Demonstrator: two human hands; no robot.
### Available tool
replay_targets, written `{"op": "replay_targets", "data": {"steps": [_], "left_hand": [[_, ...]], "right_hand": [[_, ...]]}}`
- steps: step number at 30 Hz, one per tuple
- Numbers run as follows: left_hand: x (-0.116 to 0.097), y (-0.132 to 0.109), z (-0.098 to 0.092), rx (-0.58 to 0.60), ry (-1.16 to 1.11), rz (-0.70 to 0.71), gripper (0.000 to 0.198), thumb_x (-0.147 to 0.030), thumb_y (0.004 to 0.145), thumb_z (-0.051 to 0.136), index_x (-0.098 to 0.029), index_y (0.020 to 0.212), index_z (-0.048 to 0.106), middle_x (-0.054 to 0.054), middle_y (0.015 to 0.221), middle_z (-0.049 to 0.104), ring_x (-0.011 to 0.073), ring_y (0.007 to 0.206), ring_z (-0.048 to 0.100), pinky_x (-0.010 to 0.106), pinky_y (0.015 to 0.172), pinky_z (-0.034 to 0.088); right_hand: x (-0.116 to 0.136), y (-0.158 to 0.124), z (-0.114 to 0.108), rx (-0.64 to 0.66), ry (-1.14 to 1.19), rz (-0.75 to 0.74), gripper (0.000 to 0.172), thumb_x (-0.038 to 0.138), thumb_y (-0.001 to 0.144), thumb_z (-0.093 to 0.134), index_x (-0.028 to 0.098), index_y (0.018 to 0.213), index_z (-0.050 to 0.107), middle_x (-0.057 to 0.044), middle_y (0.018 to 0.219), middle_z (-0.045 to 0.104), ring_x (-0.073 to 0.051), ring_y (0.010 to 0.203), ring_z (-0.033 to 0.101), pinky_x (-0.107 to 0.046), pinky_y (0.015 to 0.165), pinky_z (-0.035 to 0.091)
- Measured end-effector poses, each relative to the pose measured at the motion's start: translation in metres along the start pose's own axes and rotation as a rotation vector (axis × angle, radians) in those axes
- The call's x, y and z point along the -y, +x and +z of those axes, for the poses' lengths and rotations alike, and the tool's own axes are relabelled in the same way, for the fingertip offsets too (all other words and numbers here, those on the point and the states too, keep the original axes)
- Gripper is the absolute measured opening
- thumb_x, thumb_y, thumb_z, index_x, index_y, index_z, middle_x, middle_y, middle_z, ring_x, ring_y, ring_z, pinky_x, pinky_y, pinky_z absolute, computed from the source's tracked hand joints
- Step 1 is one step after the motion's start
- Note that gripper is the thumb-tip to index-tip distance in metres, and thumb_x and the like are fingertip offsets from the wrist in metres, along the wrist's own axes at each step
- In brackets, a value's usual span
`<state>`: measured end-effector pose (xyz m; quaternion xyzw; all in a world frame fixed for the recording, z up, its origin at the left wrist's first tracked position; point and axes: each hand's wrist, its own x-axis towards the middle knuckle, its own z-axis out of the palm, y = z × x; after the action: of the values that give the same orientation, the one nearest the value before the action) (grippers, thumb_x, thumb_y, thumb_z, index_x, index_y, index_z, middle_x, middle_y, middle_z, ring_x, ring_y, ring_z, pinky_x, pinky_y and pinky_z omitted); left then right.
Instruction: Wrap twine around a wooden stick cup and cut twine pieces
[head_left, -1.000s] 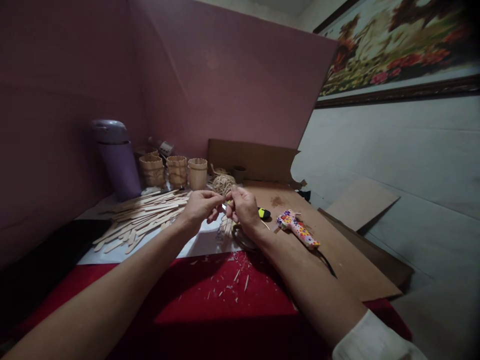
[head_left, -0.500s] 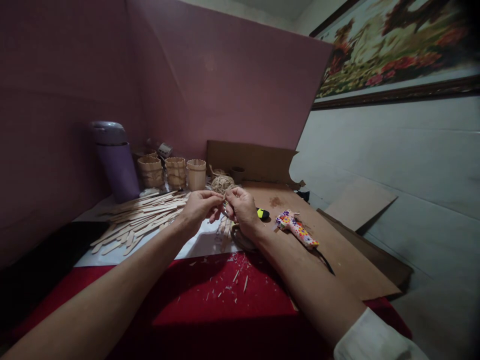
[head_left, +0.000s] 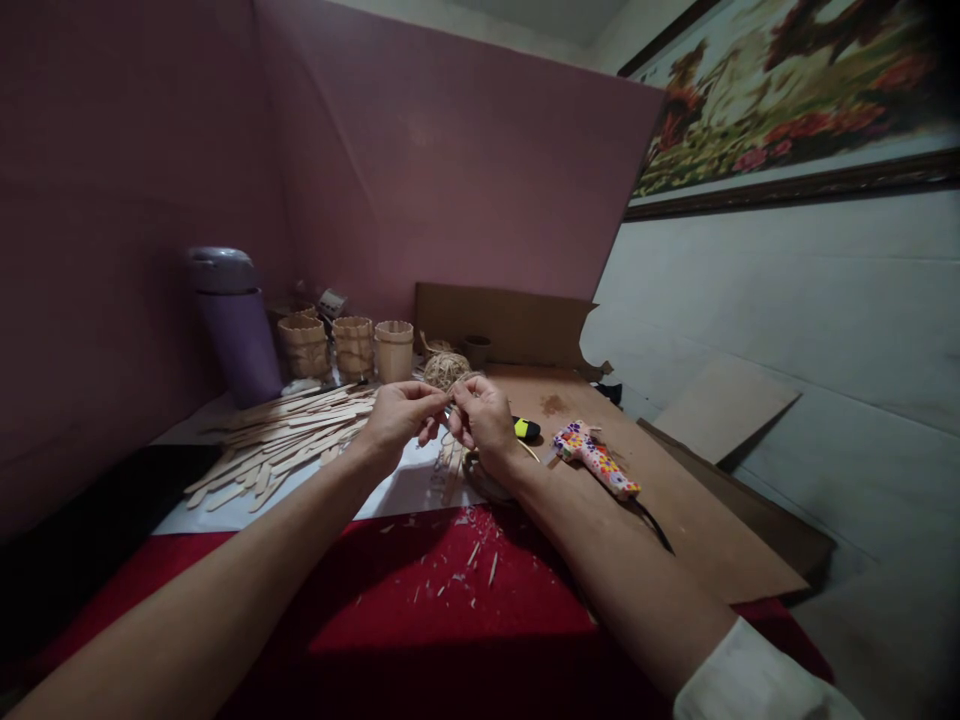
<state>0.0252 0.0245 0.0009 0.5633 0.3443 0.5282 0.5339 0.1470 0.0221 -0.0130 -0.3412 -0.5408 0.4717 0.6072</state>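
Observation:
Close together over the middle of the table, both hands have their fingers pinched. My left hand [head_left: 396, 422] and my right hand [head_left: 484, 415] grip a thin piece of twine between thumb and fingertips; most of it is hidden by the fingers. Just behind them lies a ball of twine [head_left: 445, 370]. Something thin and shiny shows between the hands, too small to make out. A black and yellow tool [head_left: 527, 430] lies right of my right hand, partly covered by it. Loose wooden craft sticks [head_left: 292, 435] spread out left of my left hand.
Several cups made of wooden sticks [head_left: 394, 352] stand at the back beside a purple bottle [head_left: 238, 335]. A flower-patterned glue gun [head_left: 596, 460] with a black cord rests on the cardboard sheet [head_left: 697, 530]. Wood shavings litter the red cloth [head_left: 405, 610].
The hands stay pinched together in nearly the same place, with small finger movements. The whole view has shifted very slightly.

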Motion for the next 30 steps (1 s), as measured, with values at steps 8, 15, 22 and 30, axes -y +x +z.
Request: {"op": "replay_targets", "data": {"steps": [8, 15, 22, 30], "left_hand": [[-0.0005, -0.003, 0.0042, -0.014, 0.169, 0.063, 0.024, -0.032, 0.067, 0.07, -0.011, 0.061, 0.06, -0.001, 0.039, 0.052, 0.0061, 0.03, 0.041, 0.018, 0.03, 0.028], [-0.0016, -0.0027, 0.005, -0.018, 0.259, 0.076, 0.019, -0.027, 0.068, 0.067, -0.011, 0.062, 0.06, -0.001, 0.044, 0.054, 0.0068, 0.032, 0.044, 0.018, 0.029, 0.03], [-0.0038, -0.0038, 0.0056, -0.033, 0.299, 0.091, 0.018, -0.026, 0.071, 0.062, -0.012, 0.06, 0.058, -0.002, 0.044, 0.053, 0.0055, 0.031, 0.042, 0.017, 0.029, 0.029], [-0.0026, -0.0018, 0.0025, -0.138, 0.303, 0.064, 0.016, -0.024, 0.068, 0.062, -0.014, 0.058, 0.056, -0.004, 0.039, 0.049, 0.0055, 0.029, 0.039, 0.017, 0.029, 0.026]], "right_hand": [[-0.0014, 0.0004, 0.0004, -0.02, -0.05, 0.042, 0.026, 0.043, 0.08, 0.052, 0.021, 0.072, 0.042, 0.01, 0.032, 0.046, -0.004, 0.021, 0.026, -0.015, 0.025, 0.016], [-0.003, 0.0002, 0.0003, -0.062, -0.111, 0.012, 0.027, 0.044, 0.08, 0.054, 0.02, 0.072, 0.045, 0.011, 0.03, 0.043, -0.004, 0.023, 0.028, -0.014, 0.028, 0.019], [-0.0018, -0.0011, 0.0009, -0.06, -0.111, -0.025, 0.029, 0.047, 0.078, 0.056, 0.02, 0.074, 0.045, 0.011, 0.03, 0.042, -0.004, 0.024, 0.026, -0.014, 0.029, 0.019], [-0.0069, 0.0, -0.0006, -0.064, -0.229, -0.059, 0.027, 0.047, 0.083, 0.049, 0.021, 0.075, 0.046, 0.009, 0.037, 0.048, -0.005, 0.025, 0.032, -0.017, 0.03, 0.02]]}}
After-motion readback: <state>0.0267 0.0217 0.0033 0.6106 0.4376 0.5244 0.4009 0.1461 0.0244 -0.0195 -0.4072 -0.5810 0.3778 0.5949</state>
